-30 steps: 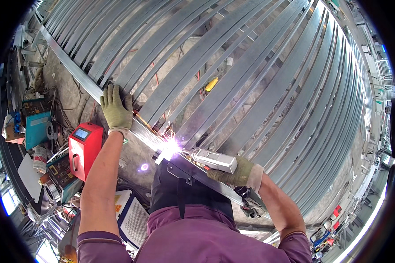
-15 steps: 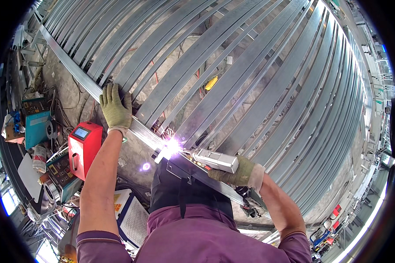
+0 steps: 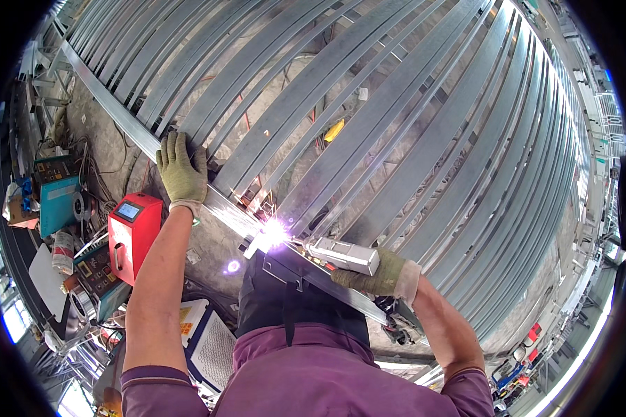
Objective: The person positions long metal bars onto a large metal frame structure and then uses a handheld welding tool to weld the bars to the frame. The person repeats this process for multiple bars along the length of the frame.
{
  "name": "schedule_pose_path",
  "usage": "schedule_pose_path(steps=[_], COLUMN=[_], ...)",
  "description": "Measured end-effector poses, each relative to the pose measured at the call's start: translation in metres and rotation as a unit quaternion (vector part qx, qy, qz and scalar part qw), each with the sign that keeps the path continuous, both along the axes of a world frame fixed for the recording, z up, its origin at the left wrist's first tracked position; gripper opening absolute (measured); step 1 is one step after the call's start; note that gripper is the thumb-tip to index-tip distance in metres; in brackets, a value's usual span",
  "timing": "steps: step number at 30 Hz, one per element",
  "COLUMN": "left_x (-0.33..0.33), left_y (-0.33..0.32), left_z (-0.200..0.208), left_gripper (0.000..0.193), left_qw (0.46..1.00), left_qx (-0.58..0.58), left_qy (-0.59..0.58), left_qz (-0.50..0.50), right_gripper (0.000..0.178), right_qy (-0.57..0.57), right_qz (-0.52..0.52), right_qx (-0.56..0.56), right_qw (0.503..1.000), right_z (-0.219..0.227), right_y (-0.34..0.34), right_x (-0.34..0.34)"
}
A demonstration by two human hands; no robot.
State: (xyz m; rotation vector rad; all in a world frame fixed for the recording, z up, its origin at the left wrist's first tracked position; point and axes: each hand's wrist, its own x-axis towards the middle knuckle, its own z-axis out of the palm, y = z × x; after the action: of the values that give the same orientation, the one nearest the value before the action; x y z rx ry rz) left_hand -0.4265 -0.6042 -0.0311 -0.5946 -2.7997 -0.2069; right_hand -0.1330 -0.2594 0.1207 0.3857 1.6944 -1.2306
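Observation:
My left hand [image 3: 181,170], in a green work glove, rests spread on a long grey metal rail [image 3: 142,137], beside the ends of the metal slats. A second glove covers my right hand [image 3: 381,273], whose fingers wrap round a silver boxy welding gun [image 3: 344,256]. From the gun's tip, pointing left, comes a dazzling white-violet glow [image 3: 274,233] with sparks, at the joint between rail and slats. The glare hides the joint itself.
Long parallel grey slats [image 3: 375,132] stretch away across the upper view. On the left stand a red machine with a screen [image 3: 136,233], teal machines [image 3: 59,203] and tangled cables. A yellow object [image 3: 334,131] lies beneath the slats. A white-and-blue unit [image 3: 212,344] stands by my legs.
The spray of sparks has changed shape, with a small bright spark higher up among the slats. Both hands and the welding gun stay almost exactly where they were.

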Motion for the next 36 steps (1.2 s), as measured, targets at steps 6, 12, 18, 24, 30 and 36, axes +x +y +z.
schedule_pose_path(steps=[6,12,18,24,30,36], left_x=[0.000,0.000,-0.001,0.001,0.001,0.001], left_y=[0.001,0.000,0.000,0.002,0.001,0.001], left_z=[0.001,-0.001,0.000,0.001,0.000,0.002], left_gripper=[0.059,0.059,0.058,0.056,0.057,0.056], left_qw=[1.000,1.000,1.000,1.000,1.000,1.000], left_qx=[0.003,0.004,0.006,0.006,-0.001,0.001], left_qy=[-0.001,0.000,0.000,0.002,-0.001,-0.001], left_qz=[-0.001,-0.006,-0.003,-0.003,-0.001,-0.001], right_gripper=[0.066,0.066,0.066,0.066,0.064,0.064], right_qy=[0.025,0.023,0.015,0.029,-0.002,-0.019], right_qz=[0.000,-0.009,-0.005,-0.005,-0.008,-0.019], right_qx=[-0.016,-0.020,-0.021,-0.022,-0.016,-0.011], right_qw=[1.000,0.999,1.000,0.999,1.000,1.000], right_z=[-0.010,-0.011,-0.009,-0.008,-0.002,0.002], right_y=[0.002,0.005,0.006,0.007,0.008,0.007], right_x=[0.009,0.014,0.013,0.016,0.014,0.012])
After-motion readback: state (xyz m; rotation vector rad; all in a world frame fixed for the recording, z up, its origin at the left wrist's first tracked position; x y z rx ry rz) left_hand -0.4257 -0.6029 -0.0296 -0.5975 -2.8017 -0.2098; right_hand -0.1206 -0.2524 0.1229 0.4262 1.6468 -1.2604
